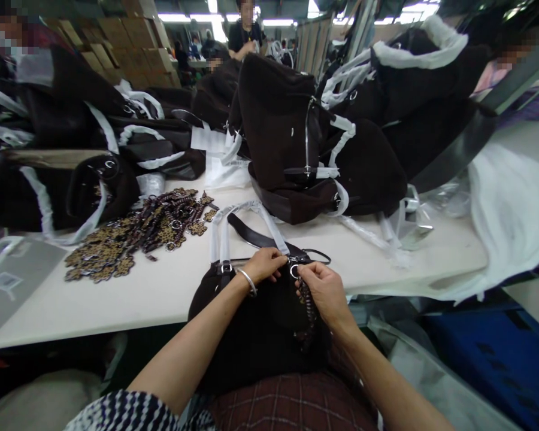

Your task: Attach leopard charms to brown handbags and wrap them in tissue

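Note:
A dark handbag [256, 329] leans against the table edge in front of me, its handles wrapped in white padding. At the bag's top edge, my left hand [266, 264] has its fingers closed on the small metal hardware near a handle base. Just right of it, my right hand [324, 290] pinches a braided charm [309, 311] with a silver ring [294, 271]. The charm's dark cord hangs down over the bag's front. Whether the ring is hooked to the bag's hardware I cannot tell. A black strap [251, 236] loops behind the bag's top.
On the white table [161, 305] lies a pile of similar patterned charms [117, 245]. Dark handbags [278, 131] are heaped at the back. A grey plastic sheet [22, 287] lies at left, white wrapping [512, 221] at right. A blue crate [498, 353] stands lower right.

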`<state>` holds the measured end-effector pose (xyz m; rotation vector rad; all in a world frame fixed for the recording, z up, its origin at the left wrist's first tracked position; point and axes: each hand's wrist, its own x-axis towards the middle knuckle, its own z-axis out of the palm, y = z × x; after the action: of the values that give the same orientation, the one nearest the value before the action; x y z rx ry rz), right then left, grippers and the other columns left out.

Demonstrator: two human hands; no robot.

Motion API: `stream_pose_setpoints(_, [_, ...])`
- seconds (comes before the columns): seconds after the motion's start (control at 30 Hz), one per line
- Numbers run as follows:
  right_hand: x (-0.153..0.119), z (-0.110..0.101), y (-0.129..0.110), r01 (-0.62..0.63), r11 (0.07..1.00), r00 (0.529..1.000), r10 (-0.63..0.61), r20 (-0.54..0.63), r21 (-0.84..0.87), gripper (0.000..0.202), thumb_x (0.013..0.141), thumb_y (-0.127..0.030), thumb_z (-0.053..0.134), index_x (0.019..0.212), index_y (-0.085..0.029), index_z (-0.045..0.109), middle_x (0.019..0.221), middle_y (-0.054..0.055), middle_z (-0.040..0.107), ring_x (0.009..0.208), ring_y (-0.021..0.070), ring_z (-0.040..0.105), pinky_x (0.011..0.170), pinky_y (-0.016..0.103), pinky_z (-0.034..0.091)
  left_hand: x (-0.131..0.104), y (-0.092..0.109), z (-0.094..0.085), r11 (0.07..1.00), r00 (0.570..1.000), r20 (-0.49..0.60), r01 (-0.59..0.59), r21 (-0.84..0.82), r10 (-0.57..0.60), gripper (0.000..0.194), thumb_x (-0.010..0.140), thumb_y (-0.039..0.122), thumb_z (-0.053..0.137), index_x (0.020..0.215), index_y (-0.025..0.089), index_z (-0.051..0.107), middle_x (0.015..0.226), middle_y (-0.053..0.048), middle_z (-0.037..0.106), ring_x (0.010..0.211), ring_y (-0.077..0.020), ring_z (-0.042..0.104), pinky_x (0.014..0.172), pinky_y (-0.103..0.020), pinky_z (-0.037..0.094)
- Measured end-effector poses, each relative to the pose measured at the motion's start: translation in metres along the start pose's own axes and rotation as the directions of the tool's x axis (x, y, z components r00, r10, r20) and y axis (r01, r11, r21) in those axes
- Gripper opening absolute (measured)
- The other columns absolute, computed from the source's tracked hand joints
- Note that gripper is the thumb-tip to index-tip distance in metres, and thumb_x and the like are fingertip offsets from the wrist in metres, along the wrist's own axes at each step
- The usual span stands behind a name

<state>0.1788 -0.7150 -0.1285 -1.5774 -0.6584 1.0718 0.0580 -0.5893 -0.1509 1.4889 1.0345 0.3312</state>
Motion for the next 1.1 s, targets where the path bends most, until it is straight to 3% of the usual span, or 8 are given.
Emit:
stream_pose_setpoints(0.17, [0.013, 0.004, 0.001, 0.071, 0.988, 0.997, -0.074, -0.016, -0.139, 0.03, 0.078, -0.05, 0.065, 0.071, -0.021, 0.059, 0.059, 0.0, 0.065, 0.048, 0.0149, 0.058, 0.044, 0.024, 0.043, 0.012, -0.005, 0.011, 0.983, 0.997, -0.068, 0.024, -0.184, -0.037, 0.026, 0.08, 0.035, 0.067, 0.071, 0.015, 0.052, 0.059, 0.003, 0.055, 0.048, -0.008, 0.053, 0.038, -0.015, 0.038])
stream_pose_setpoints(0.3, [0.021, 0.007, -0.002, 0.123, 0.963, 0.99, -0.136, -0.039, -0.24, 0.029, 0.078, -0.048, 0.062, 0.069, -0.021, 0.059, 0.059, 0.0, 0.065, 0.05, 0.0153, 0.059, 0.048, 0.025, 0.044, 0.009, -0.006, 0.008, 0.942, 0.999, -0.033, -0.007, -0.336, -0.005, 0.03, 0.079, 0.04, 0.069, 0.081, 0.014, 0.055, 0.068, 0.002, 0.057, 0.054, -0.0061, 0.055, 0.046, -0.014, 0.045])
stream_pose_setpoints(0.57, [0.029, 0.006, 0.006, 0.218, 0.884, 0.955, -0.28, -0.095, -0.413, 0.026, 0.078, -0.042, 0.06, 0.064, -0.02, 0.059, 0.057, 0.0, 0.064, 0.053, 0.0148, 0.056, 0.052, 0.024, 0.04, -0.01, -0.014, 0.001, 0.916, 0.989, 0.045, -0.111, -0.385, 0.138, 0.037, 0.067, 0.04, 0.079, 0.086, 0.011, 0.064, 0.078, -0.001, 0.062, 0.066, -0.0095, 0.058, 0.055, -0.018, 0.051])
stream_pose_setpoints(0.87, [0.024, 0.014, 0.005, 0.25, 0.843, 0.941, -0.328, -0.086, -0.476, 0.025, 0.078, -0.039, 0.058, 0.062, -0.02, 0.057, 0.054, -0.001, 0.062, 0.051, 0.0143, 0.054, 0.052, 0.024, 0.038, -0.035, -0.028, 0.01, 0.833, 0.97, -0.131, -0.242, -0.497, 0.204, 0.031, 0.075, 0.035, 0.074, 0.096, 0.014, 0.066, 0.092, -0.004, 0.065, 0.082, -0.0136, 0.06, 0.068, -0.022, 0.055])
stream_pose_setpoints(1.1, [0.026, 0.018, 0.015, 0.253, 0.881, 0.946, -0.312, -0.089, -0.399, 0.027, 0.079, -0.043, 0.058, 0.065, -0.02, 0.057, 0.055, 0.0, 0.062, 0.05, 0.0147, 0.054, 0.05, 0.025, 0.039, -0.035, -0.033, 0.012, 0.789, 0.972, -0.161, -0.235, -0.568, 0.173, 0.034, 0.07, 0.036, 0.078, 0.094, 0.015, 0.068, 0.091, -0.002, 0.066, 0.081, -0.0133, 0.06, 0.072, -0.024, 0.055])
